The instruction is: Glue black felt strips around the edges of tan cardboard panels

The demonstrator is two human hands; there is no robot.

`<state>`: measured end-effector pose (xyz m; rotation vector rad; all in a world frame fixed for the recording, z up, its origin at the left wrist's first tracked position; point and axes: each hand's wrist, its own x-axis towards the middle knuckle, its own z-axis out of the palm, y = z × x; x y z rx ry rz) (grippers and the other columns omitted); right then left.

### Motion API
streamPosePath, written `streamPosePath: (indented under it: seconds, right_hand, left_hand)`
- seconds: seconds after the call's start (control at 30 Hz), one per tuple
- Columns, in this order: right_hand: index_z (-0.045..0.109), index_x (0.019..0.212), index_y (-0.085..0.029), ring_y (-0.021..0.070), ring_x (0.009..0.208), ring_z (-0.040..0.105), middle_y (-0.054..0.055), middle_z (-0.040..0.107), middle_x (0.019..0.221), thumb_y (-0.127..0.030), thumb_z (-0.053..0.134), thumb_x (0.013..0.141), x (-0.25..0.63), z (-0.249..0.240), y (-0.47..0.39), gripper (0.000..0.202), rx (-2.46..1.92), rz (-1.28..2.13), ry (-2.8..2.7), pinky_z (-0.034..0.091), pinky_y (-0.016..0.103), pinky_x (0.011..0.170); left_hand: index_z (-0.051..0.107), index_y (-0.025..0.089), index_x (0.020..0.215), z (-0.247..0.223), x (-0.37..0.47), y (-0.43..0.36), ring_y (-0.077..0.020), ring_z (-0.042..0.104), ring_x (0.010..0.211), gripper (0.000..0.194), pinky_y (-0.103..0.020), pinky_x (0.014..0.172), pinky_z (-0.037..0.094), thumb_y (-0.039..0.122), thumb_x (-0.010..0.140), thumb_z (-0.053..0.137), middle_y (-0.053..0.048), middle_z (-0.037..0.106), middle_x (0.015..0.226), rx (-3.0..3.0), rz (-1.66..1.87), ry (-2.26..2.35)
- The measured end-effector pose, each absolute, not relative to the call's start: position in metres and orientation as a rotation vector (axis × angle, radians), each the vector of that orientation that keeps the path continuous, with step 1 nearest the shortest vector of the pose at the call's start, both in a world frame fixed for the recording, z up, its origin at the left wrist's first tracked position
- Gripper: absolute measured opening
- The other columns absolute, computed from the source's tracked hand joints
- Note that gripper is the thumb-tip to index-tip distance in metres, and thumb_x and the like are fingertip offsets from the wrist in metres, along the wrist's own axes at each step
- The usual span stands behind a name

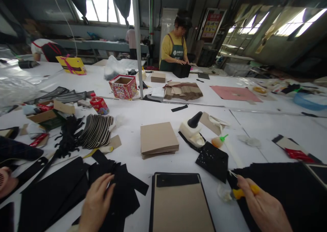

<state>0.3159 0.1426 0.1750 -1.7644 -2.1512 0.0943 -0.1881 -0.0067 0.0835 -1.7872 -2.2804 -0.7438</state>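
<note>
My left hand [98, 199] rests over a loose pile of black fabric pieces [125, 191], its fingers bent and apart, with nothing seen between them. My right hand [263, 204] is closed around a yellow-handled tool [238, 194]; a thin pale tip pokes out by the fingertips, and how it joins the handle is unclear. Between the hands lies a beige board [181, 208] on a black backing, with a black strip across its far end. Beyond my right hand are a black piece with white specks [213, 160] and a cream bottle with a black nozzle [192, 131].
A stack of beige boards [159, 138] stands ahead. Curved dark pieces [97, 131], a red bottle [99, 104] and a patterned box [123, 86] are on the left. Black sheets [286, 187] lie at right. Across the table a person [176, 51] handles a black box.
</note>
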Motion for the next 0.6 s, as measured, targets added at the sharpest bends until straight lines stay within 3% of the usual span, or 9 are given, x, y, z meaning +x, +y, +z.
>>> streamPosePath:
  seconds: [0.13, 0.23, 0.47, 0.53, 0.6]
  right_hand:
    - [0.067, 0.072, -0.024, 0.0203, 0.055, 0.059, 0.004, 0.065, 0.065, -0.058, 0.034, 0.088, 0.306, 0.179, 0.150, 0.050, -1.848, 0.226, -2.047, 0.044, 0.026, 0.045]
    - [0.066, 0.070, -0.023, 0.0198, 0.058, 0.061, 0.002, 0.065, 0.065, -0.060, 0.038, 0.086, 0.299, 0.181, 0.149, 0.049, -1.855, 0.416, -1.928, 0.044, 0.024, 0.043]
    - [0.059, 0.055, -0.020, 0.0201, 0.057, 0.057, 0.004, 0.061, 0.057, -0.065, 0.049, 0.079, 0.290, 0.178, 0.159, 0.052, -1.949, 0.691, -1.487, 0.045, 0.025, 0.049]
    - [0.048, 0.048, -0.021, 0.0189, 0.056, 0.056, 0.004, 0.058, 0.056, -0.064, 0.049, 0.081, 0.284, 0.176, 0.165, 0.055, -1.833, 0.882, -1.396, 0.046, 0.025, 0.052]
    - [0.047, 0.050, -0.021, 0.0187, 0.057, 0.056, 0.004, 0.059, 0.057, -0.063, 0.047, 0.084, 0.274, 0.175, 0.170, 0.054, -1.731, 1.135, -1.439, 0.047, 0.025, 0.055]
  left_hand:
    - [0.057, 0.026, 0.114, 0.093, -0.078, 0.024, -0.0178, 0.057, 0.109, 0.032, -0.031, 0.095, 0.049, 0.018, 0.084, 0.050, -0.002, 0.065, 0.113, -2.209, -0.751, -1.972]
    - [0.058, 0.024, 0.116, 0.092, -0.033, 0.037, -0.0172, 0.058, 0.110, 0.039, -0.030, 0.094, 0.050, 0.013, 0.080, 0.049, 0.000, 0.065, 0.117, -2.398, -0.657, -1.753]
    - [0.053, 0.021, 0.125, 0.076, -0.006, 0.054, -0.0195, 0.054, 0.118, 0.046, -0.031, 0.091, 0.052, 0.046, 0.086, 0.048, 0.001, 0.057, 0.131, -2.384, -0.493, -1.616]
    - [0.050, 0.021, 0.128, 0.072, -0.005, 0.056, -0.0200, 0.052, 0.120, 0.052, -0.032, 0.092, 0.050, 0.052, 0.085, 0.046, 0.001, 0.054, 0.134, -2.381, -0.452, -1.609]
    - [0.047, 0.020, 0.131, 0.069, -0.006, 0.057, -0.0214, 0.049, 0.123, 0.058, -0.033, 0.094, 0.049, 0.055, 0.084, 0.046, 0.000, 0.051, 0.137, -2.384, -0.412, -1.615]
